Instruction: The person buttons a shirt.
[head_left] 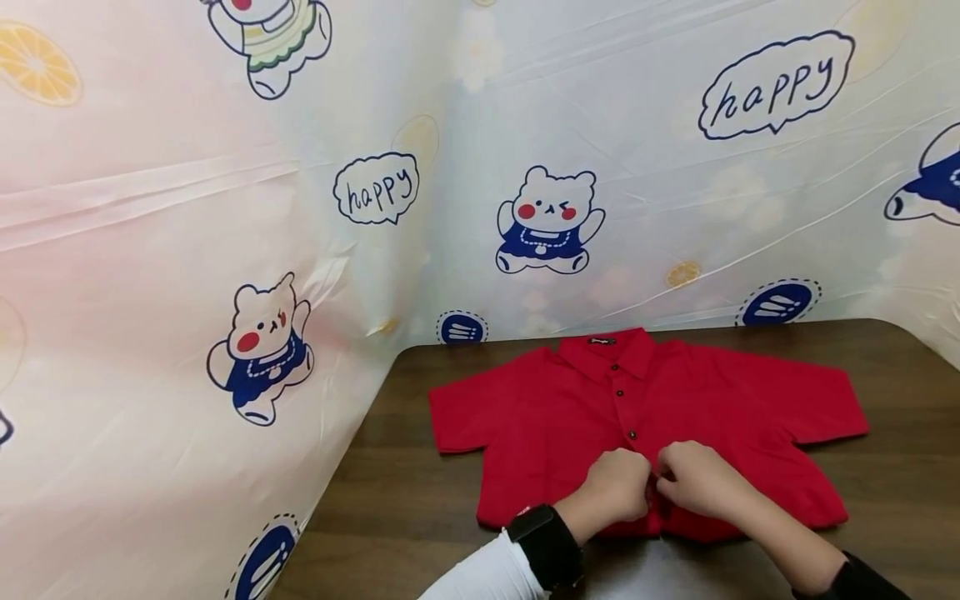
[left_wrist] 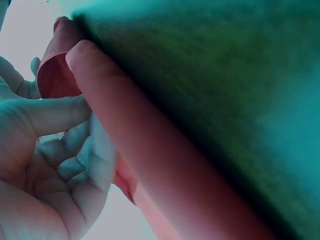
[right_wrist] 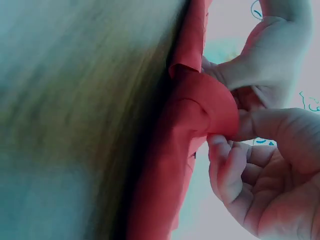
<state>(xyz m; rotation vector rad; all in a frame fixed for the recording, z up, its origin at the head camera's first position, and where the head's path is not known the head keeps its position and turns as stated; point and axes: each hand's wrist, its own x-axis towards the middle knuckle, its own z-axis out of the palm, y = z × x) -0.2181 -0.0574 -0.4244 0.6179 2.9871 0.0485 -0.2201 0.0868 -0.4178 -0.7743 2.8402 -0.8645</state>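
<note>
A red short-sleeved shirt (head_left: 525,425) lies face up, its collar (head_left: 637,354) at the far side and its sleeves spread out. Small dark buttons (head_left: 632,434) run down the front. Low on that front strip, my left hand (head_left: 618,483) pinches the cloth between thumb and fingers. Close beside it, my right hand (head_left: 705,479) pinches the cloth too; the right wrist view shows a raised red flap (right_wrist: 222,110) between its thumb and fingertips. The shirt's near edge (left_wrist: 150,135) looks thick and rounded in the left wrist view. Whether a button is between the fingers is hidden.
The shirt is on a dark brown wooden table (head_left: 390,483). Behind and to the left hangs a pale curtain (head_left: 420,275) printed with bears and lettering, close to the table's edges. A black band (head_left: 545,546) circles the left wrist over a white sleeve.
</note>
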